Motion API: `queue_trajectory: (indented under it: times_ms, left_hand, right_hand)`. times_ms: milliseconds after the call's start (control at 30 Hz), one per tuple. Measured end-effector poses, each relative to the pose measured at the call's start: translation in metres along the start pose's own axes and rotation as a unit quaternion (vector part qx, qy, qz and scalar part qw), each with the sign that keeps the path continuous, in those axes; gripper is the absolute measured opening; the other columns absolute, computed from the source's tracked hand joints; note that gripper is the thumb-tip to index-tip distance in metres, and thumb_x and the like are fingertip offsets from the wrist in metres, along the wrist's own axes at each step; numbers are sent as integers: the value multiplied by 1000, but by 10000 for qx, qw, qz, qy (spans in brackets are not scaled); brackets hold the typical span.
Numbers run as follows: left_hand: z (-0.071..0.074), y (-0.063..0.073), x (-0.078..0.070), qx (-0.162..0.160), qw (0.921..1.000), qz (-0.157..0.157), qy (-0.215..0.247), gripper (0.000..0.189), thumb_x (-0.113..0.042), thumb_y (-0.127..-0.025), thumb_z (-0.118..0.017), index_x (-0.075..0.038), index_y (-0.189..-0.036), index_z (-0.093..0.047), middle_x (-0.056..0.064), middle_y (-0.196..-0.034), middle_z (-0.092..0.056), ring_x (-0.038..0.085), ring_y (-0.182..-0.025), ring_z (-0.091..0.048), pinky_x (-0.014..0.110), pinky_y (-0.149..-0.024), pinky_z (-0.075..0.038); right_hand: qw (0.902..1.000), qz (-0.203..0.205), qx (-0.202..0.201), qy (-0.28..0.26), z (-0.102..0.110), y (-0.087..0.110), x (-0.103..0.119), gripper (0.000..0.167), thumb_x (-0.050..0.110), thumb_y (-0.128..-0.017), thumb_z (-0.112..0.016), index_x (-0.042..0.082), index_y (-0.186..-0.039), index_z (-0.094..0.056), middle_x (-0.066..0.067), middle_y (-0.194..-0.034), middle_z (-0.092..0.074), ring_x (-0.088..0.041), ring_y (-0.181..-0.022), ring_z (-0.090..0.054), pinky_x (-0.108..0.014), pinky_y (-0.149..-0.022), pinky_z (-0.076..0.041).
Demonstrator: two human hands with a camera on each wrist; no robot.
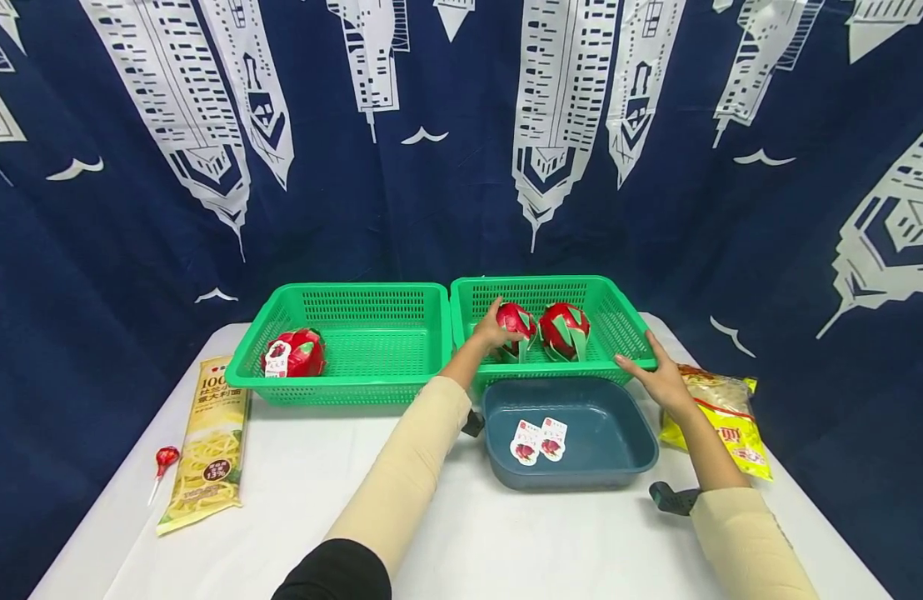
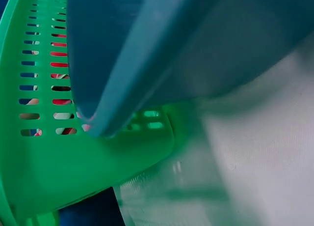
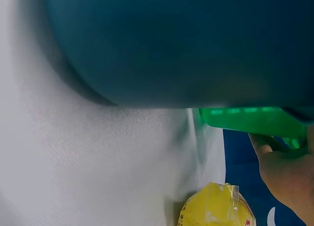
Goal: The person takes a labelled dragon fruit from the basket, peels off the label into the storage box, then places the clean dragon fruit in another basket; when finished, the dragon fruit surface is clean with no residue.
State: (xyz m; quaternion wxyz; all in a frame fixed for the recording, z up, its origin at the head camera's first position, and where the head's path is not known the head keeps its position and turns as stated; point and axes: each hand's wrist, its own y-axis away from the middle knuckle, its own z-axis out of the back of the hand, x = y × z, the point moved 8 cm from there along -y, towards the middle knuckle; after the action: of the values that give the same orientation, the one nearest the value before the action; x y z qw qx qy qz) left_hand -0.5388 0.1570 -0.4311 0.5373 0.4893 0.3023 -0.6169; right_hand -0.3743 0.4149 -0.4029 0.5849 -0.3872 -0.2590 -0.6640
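Note:
Two red dragon fruits with green leaf tips stand in the right green basket (image 1: 532, 367). My left hand (image 1: 489, 332) reaches over its front rim and holds the left dragon fruit (image 1: 512, 320), thumb across the front; its other fingers are partly hidden. Just right of that fruit is the other dragon fruit (image 1: 566, 330). At the basket's front right corner, my right hand (image 1: 664, 385) grips the rim, thumb toward the inside; the right wrist view also shows this hand (image 3: 289, 179) at the green edge.
A blue-grey basin (image 1: 574, 479) with two dragon fruit tags (image 1: 538, 442) stands before the basket. The left green basket (image 1: 379, 392) holds a tagged dragon fruit (image 1: 306, 353). Noodle pack (image 1: 207, 450) and lollipop (image 1: 166, 457) lie left, a yellow bag (image 1: 731, 425) right.

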Motion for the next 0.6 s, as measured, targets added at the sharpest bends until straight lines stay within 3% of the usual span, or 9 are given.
queue_trajectory:
  times_ms: [33, 233, 300, 333, 367, 467, 500, 533, 600]
  left_hand:
    - [0, -11, 6, -25, 10000, -49, -79, 101, -6, -73, -78, -37, -147, -15, 16, -138, -37, 31, -111, -49, 44, -64, -53]
    - [-13, -127, 68, 52, 9993, -236, -294, 116, -18, -65, -85, -56, -139, -5, 8, -139, -38, 25, -108, -52, 42, -71, -51]
    - [-13, -131, 70, 159, 9991, -335, -216, 116, -22, -63, -86, -57, -138, -5, 6, -139, -38, 23, -109, -52, 40, -74, -51]
    - [-11, -124, 65, 207, 9986, -450, -172, 115, -22, -64, -86, -53, -141, -7, 6, -138, -38, 22, -109, -52, 39, -74, -51]
    - [-7, -104, 53, 250, 9986, -443, -106, 113, -21, -65, -85, -49, -143, -8, 6, -140, -37, 23, -111, -51, 37, -78, -50]
    - [14, -7, -2, 519, 9976, -408, -229, 99, -18, -76, -77, -26, -149, -10, 13, -144, -30, 27, -120, -43, 36, -88, -46]
    - [24, 32, -24, 629, 9970, -353, -284, 91, -16, -81, -72, -18, -149, -11, 15, -143, -30, 23, -110, -50, 31, -84, -47]
    - [32, 60, -40, 810, 9959, -275, -307, 87, -15, -83, -69, -15, -149, -12, 14, -144, -28, 19, -97, -54, 28, -81, -46]
    - [49, 99, -64, 1136, 9917, -220, -559, 82, -17, -86, -65, -12, -148, -12, 13, -147, -22, 19, -102, -52, 30, -86, -44]
  right_hand:
    - [10000, 5, 6, -14, -1, -1, 1, 96, 47, -86, -59, 13, -148, 6, -30, -148, -4, -49, -132, -12, -60, -103, -15]
    - [9999, 88, -10, -77, -5, -4, 5, 96, 47, -86, -59, 14, -148, 6, -29, -148, -5, -48, -132, -14, -60, -103, -16]
    - [9999, 69, -11, -78, -5, -4, 5, 96, 47, -86, -59, 14, -148, 7, -29, -148, -5, -49, -131, -15, -60, -103, -16]
    - [9999, 57, -2, -98, -6, -3, 5, 96, 47, -86, -59, 14, -148, 7, -30, -148, -6, -49, -131, -15, -60, -103, -16]
    - [9999, 45, 4, -102, -6, -3, 5, 96, 47, -86, -59, 15, -148, 7, -30, -148, -5, -49, -131, -15, -60, -103, -16]
    - [9999, 46, -4, -98, -4, -2, 4, 96, 47, -87, -59, 14, -148, 7, -30, -148, -5, -48, -132, -13, -60, -103, -15]
    - [9999, 49, -12, -90, -4, -1, 3, 95, 47, -87, -59, 15, -148, 7, -29, -148, -4, -49, -132, -12, -60, -103, -15]
    - [10000, 57, -16, -76, -3, 0, 1, 95, 47, -87, -59, 15, -148, 6, -29, -148, -4, -49, -132, -12, -61, -103, -15]
    - [10000, 83, -48, -23, -1, 1, -1, 95, 48, -87, -58, 15, -148, 6, -29, -148, -3, -49, -132, -11, -61, -102, -16]
